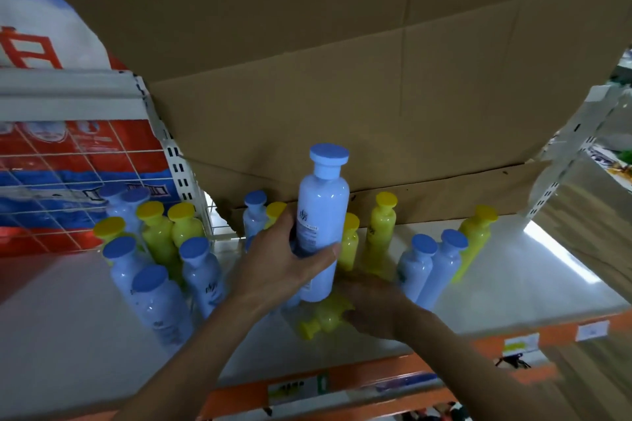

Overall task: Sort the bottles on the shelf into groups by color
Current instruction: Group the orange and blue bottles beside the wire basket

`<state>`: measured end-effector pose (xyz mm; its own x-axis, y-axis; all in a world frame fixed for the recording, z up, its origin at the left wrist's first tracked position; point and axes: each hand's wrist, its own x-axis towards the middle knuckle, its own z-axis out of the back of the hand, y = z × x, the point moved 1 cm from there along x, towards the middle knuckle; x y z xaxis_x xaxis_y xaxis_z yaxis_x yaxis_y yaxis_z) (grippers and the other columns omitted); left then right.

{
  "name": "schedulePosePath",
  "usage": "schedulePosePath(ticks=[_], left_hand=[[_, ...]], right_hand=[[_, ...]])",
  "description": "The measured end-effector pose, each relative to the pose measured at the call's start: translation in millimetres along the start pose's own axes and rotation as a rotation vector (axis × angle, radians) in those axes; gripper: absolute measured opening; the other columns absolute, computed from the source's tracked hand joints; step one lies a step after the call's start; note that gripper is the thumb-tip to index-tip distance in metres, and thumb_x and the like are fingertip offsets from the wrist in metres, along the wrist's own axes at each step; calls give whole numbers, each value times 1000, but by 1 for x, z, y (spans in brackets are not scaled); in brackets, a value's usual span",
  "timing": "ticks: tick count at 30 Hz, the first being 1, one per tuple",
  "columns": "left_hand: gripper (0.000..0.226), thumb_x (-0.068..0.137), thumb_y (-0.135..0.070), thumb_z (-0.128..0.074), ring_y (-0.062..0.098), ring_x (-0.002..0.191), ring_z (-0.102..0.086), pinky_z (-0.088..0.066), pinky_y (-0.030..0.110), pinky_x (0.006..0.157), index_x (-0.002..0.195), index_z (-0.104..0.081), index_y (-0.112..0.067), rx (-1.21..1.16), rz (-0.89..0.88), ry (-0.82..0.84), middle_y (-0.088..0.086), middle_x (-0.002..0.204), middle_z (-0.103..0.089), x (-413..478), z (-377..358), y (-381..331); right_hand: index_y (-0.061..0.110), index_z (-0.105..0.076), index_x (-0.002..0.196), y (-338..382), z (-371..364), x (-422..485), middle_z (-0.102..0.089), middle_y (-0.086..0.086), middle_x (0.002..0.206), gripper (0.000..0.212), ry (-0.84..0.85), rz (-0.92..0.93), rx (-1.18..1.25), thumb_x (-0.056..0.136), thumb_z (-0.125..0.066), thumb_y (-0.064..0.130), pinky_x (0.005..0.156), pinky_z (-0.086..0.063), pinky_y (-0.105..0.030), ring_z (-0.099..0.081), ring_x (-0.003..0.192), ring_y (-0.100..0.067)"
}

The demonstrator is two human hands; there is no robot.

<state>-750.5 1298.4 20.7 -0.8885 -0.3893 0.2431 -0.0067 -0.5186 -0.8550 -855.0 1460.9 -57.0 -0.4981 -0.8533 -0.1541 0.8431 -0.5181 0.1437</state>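
The left hand (pixel 284 260) holds a blue bottle (pixel 321 225) lifted clear of the shelf (pixel 68 335). The bottle's long axis is nearly upright, its flat blue cap on top and tipped slightly to the right. The grip is closed round the lower half of the bottle, thumb across the front and fingers behind.

The right hand (pixel 376 304) is low on the shelf, just below that bottle, over a yellow bottle (pixel 321 318) lying on its side. The yellow bottle's cap points toward the near left and its base is hidden under the palm. The fingers curl over its body, though blur softens them.

The other bottles stand cap-up. A mixed blue and yellow cluster (pixel 154 249) is at the left by a wire divider (pixel 85 164). Yellow ones (pixel 379 225) stand behind the hands, and a blue pair (pixel 431 267) is at the right. Cardboard (pixel 342 79) fills the back.
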Motion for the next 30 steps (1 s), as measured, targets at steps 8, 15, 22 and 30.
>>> schedulePosePath(ticks=[8, 15, 22, 30], left_hand=[[61, 65, -65, -73, -5, 91, -64, -56, 39, 82, 111, -56, -30, 1, 47, -40, -19, 101, -69, -5, 3, -3], [59, 60, -68, -70, 1, 91, -66, -57, 39, 82, 105, -59, -31, -56, 41, -82, -18, 98, -70, -4, 14, -14], [59, 60, -65, -72, 0, 94, -67, -58, 38, 83, 107, -60, -32, -89, 25, -42, -21, 99, -71, -2, 33, -30], [57, 64, -64, -71, 0, 96, -66, -56, 42, 86, 111, -55, -37, -61, 26, -60, -25, 103, -69, -22, 27, -11]], right_hand=[[22, -68, 108, 3, -41, 13, -65, 3, 99, 55, -177, 154, -311, 53, -74, 26, 71, -53, -33, -61, 93, -24], [20, -52, 113, 0, -6, -8, -63, 1, 94, 47, -473, 32, 89, 70, -71, 22, 47, -46, -32, -63, 76, -24], [20, -45, 114, -6, -3, -20, -67, -4, 86, 48, -663, -147, 321, 77, -72, 31, 48, -49, -38, -64, 65, -29], [21, -45, 116, 1, -20, -16, -66, -1, 95, 58, -602, -325, 496, 73, -77, 43, 65, -53, -45, -65, 82, -25]])
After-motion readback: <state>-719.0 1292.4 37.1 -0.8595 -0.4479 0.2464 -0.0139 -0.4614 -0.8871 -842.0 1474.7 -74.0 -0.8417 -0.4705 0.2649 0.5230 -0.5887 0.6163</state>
